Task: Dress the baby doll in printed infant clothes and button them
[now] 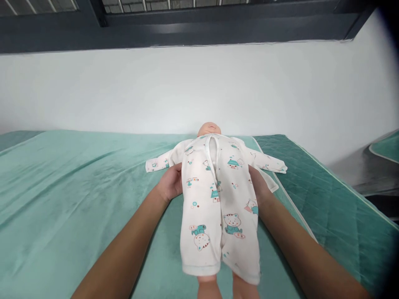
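Observation:
A baby doll (209,127) lies on its back on the bed, head toward the wall, bare legs (209,287) toward me. It wears a white baby gown (202,207) printed with bears and houses. The gown's front edges meet along the middle and part slightly at the neck; both sleeves stretch out sideways. My left hand (171,182) touches the gown's left side below the sleeve, fingers tucked behind the cloth. On the opposite side, my right hand (259,185) reaches in under the gown's edge, its fingers hidden too. A white cloth strip (270,182) lies beside my right wrist.
A light green sheet (77,199) covers the bed, with a darker quilted green mat (327,199) on the right. Behind the doll's head stands a white wall (156,91). A dark metal beam (218,27) runs across the top. Another green padded edge (386,146) juts in at far right.

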`<state>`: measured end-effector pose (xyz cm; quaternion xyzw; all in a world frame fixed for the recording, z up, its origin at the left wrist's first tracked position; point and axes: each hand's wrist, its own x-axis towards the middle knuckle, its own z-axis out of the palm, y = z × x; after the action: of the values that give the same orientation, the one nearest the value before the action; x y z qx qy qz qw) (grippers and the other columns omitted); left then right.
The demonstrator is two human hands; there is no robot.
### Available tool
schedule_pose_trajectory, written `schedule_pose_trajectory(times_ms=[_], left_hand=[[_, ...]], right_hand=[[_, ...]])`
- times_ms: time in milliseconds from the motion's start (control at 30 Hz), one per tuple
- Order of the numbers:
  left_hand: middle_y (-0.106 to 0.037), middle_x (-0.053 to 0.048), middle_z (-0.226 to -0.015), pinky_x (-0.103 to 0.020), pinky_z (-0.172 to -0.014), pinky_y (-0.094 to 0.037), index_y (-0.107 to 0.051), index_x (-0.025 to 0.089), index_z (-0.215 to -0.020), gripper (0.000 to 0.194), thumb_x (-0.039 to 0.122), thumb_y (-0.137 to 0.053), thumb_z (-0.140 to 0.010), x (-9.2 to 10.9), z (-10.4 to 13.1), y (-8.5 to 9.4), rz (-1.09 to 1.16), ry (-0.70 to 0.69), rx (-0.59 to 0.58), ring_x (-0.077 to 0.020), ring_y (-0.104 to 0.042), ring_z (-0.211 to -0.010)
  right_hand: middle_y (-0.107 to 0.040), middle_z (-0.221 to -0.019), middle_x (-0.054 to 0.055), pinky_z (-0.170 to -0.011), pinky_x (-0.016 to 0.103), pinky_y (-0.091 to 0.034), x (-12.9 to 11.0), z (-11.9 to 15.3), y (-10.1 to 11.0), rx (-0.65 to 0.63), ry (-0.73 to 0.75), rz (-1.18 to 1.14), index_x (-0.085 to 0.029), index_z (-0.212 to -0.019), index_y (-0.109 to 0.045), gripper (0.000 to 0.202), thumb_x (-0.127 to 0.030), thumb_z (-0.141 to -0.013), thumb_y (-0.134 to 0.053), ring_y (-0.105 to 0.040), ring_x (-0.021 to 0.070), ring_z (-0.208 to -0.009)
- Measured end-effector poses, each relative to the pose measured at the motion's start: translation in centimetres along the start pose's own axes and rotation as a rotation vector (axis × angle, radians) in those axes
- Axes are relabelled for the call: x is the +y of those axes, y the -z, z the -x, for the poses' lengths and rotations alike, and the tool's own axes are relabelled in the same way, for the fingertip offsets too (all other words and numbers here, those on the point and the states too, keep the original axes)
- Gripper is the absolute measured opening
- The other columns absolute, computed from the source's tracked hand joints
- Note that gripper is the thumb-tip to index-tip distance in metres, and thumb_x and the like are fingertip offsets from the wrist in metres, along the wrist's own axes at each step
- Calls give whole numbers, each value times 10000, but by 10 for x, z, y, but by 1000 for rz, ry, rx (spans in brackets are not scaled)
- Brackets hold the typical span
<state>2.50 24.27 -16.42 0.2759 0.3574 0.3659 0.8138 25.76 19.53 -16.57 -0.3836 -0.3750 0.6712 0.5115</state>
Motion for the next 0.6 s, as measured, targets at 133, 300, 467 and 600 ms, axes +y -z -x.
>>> schedule_pose_trajectory(times_ms=[133, 300, 467, 600], left_hand=[[-763, -158, -900, -355, -835, -595, -716, 63, -1044, 261, 160, -562, -857, -1, -2, 1, -40, 26, -18, -251, -738, -839], [-765, -136, -884, -309, -739, -613, -710, 90, -1072, 248, 188, -557, -903, -3, 2, -5, -118, -18, -41, -215, -738, -766], [-759, -154, -956, -318, -723, -619, -681, 92, -1136, 286, 120, -612, -860, -4, 4, -5, -151, -57, -26, -228, -741, -785], [-757, -162, -960, -328, -738, -620, -693, 78, -1092, 259, 106, -628, -842, -6, 4, -6, -169, -91, -31, -233, -738, -785]], right_hand=[[-769, -963, 48, -924, 423, -549, -3, -3, 1, 2, -113, -187, -245, -940, -713, 237, -370, -816, -553, -687, 270, -1051], [-771, -964, 47, -892, 394, -573, -6, -2, 3, 17, -152, -109, -260, -893, -716, 180, -375, -800, -614, -703, 257, -1016], [-771, -982, 40, -913, 345, -567, -4, -3, 8, 27, -116, -65, -253, -913, -729, 166, -299, -775, -649, -700, 243, -1040], [-766, -1015, 60, -914, 350, -570, -3, -5, 11, 50, -93, -46, -241, -906, -730, 155, -299, -777, -666, -696, 253, -1053]])
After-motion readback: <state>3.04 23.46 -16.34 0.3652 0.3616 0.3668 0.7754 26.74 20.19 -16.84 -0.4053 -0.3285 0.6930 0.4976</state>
